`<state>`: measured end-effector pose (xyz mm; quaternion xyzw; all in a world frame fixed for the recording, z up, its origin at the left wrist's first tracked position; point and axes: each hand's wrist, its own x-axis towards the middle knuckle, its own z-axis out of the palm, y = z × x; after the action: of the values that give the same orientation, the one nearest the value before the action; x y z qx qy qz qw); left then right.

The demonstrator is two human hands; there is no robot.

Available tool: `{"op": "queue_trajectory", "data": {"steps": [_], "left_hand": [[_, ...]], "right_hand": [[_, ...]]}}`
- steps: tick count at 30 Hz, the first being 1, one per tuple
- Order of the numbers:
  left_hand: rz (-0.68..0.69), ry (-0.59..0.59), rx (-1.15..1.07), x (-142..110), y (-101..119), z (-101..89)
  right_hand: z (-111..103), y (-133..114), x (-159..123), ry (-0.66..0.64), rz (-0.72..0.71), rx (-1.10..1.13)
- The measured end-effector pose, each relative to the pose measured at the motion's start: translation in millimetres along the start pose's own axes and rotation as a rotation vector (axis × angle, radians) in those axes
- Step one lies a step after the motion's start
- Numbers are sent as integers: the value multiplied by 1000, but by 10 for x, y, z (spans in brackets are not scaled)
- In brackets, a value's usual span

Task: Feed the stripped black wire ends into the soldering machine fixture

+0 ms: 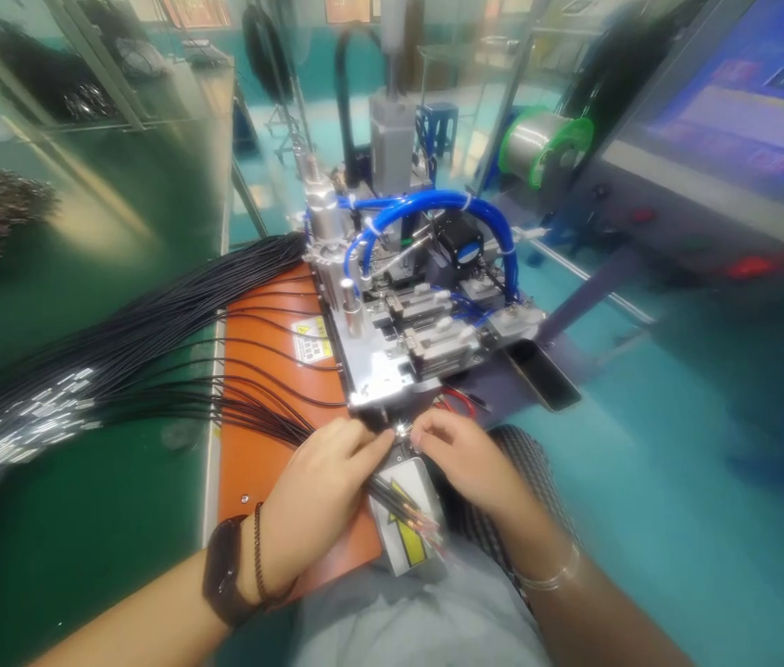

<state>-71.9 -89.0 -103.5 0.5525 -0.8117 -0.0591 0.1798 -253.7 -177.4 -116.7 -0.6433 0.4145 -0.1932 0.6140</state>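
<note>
My left hand [315, 491] grips a bunch of thin black wires [392, 500], whose stripped, coppery ends stick out to the lower right over a small card with a yellow arrow [410, 537]. Many more black wires [156, 333] fan out across an orange mat [259, 463]. My right hand [468, 459] pinches a tiny shiny metal piece [402, 431] between its fingertips, close to the left hand's fingers. Both hands are at the front edge of a metal crimping machine [398, 315] with blue pneumatic tubing [434, 213].
A bundle of wires with metal ends [17, 431] lies on the green bench [86, 269] at the left. Red wires [458, 400] and a black phone-like slab [545, 375] lie right of the machine. A green-flanged spool [545, 144] and a screen [732, 102] stand behind.
</note>
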Motion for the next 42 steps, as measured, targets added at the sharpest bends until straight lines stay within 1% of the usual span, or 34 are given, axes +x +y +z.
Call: {"op": "queue_trajectory", "data": {"steps": [6,16,20,26,30,37,42], "left_hand": [[30,-30,78,26,26,-15],[64,-47,177,6,47,-10],[75,-61,225,7,68,-19],[25,-130,266,38,113,-51],[-1,-156,292,71,135,-58],[-3,-139,295,84,159,-63],[-21,-189,308,124,191,-94]], "right_hand": [[31,70,48,44,-34,29],[60,175,135,68,-3,106],[52,144,124,86,-16,169],[59,96,94,104,-93,92],[65,86,100,114,-57,48],[65,12,73,124,-20,26],[75,44,78,129,2,57]]}}
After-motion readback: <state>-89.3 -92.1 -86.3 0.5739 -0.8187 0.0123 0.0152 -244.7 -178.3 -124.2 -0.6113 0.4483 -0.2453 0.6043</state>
